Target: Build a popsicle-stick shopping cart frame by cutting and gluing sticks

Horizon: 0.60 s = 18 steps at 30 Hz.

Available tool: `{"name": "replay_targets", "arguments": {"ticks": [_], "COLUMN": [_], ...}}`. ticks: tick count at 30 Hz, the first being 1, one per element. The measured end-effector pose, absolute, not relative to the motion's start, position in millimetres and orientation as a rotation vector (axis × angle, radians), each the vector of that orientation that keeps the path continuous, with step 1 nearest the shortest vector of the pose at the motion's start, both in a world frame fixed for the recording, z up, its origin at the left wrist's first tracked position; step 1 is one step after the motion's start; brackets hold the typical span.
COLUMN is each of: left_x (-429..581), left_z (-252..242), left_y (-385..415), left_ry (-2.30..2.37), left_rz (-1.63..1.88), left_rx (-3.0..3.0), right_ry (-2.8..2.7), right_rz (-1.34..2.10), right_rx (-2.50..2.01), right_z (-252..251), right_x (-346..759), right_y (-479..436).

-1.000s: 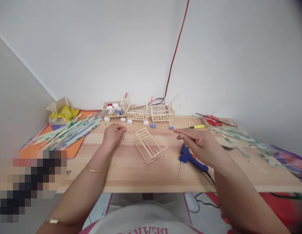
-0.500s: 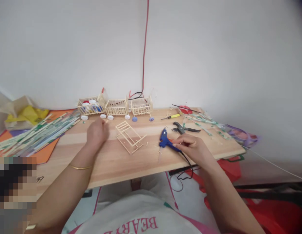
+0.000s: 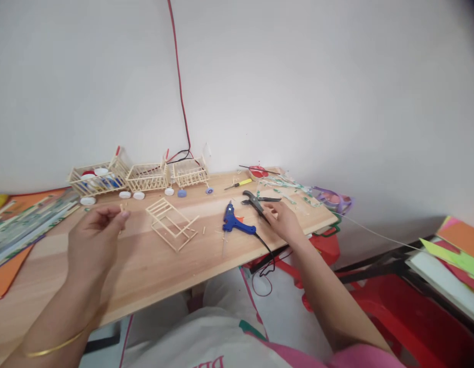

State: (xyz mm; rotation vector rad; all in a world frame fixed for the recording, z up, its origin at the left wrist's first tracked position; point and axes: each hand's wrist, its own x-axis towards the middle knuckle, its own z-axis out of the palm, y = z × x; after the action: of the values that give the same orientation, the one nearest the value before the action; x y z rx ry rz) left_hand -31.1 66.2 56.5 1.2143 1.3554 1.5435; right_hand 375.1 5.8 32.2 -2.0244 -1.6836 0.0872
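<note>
My left hand (image 3: 97, 237) is raised over the left part of the table, thumb and fingertips pinching a short wooden stick (image 3: 122, 208). On the right, my right hand (image 3: 282, 221) has its fingers closed round a handle of the dark pliers (image 3: 254, 200), which lie on the tabletop. Just left of them rests a blue glue gun (image 3: 237, 223), its black cord running off the front edge. Between the hands lies an unfinished frame of thin wooden sticks (image 3: 171, 223), touched by neither hand. A small loose stick piece (image 3: 204, 230) is beside it.
Three small stick carts with bottle-cap-like wheels, one of them the middle cart (image 3: 148, 178), stand against the wall. A yellow-handled screwdriver (image 3: 242, 182) lies behind the pliers. Long sticks (image 3: 38, 225) cover the left side; plastic wrappers (image 3: 290, 186) lie at the right. A red stool (image 3: 386, 306) stands below.
My right hand has left the glue gun and taken hold of the pliers. My left hand has turned, showing the short stick in its fingers. The view has swung to the right.
</note>
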Motion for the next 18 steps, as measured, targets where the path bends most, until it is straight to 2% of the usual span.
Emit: {"name": "replay_targets", "arguments": {"ticks": [4, 8, 13, 18], "left_x": [-13, -11, -18, -21], "left_z": [63, 68, 72, 68], "left_y": [38, 24, 15, 7], "left_ry": [1.093, 0.979, 0.961, 0.923], "left_rz": [1.440, 1.260, 1.213, 1.194], "left_rx": [0.939, 0.765, 0.729, 0.733], "right_ry": [-1.769, -1.887, -2.056, -1.999], "right_rz": [0.015, 0.149, 0.242, 0.140], "right_rx": [-2.292, -2.516, -2.459, -2.326], "right_z": [23, 19, 20, 21], "right_x": [395, 415, 419, 403], "right_y": [34, 59, 68, 53]}}
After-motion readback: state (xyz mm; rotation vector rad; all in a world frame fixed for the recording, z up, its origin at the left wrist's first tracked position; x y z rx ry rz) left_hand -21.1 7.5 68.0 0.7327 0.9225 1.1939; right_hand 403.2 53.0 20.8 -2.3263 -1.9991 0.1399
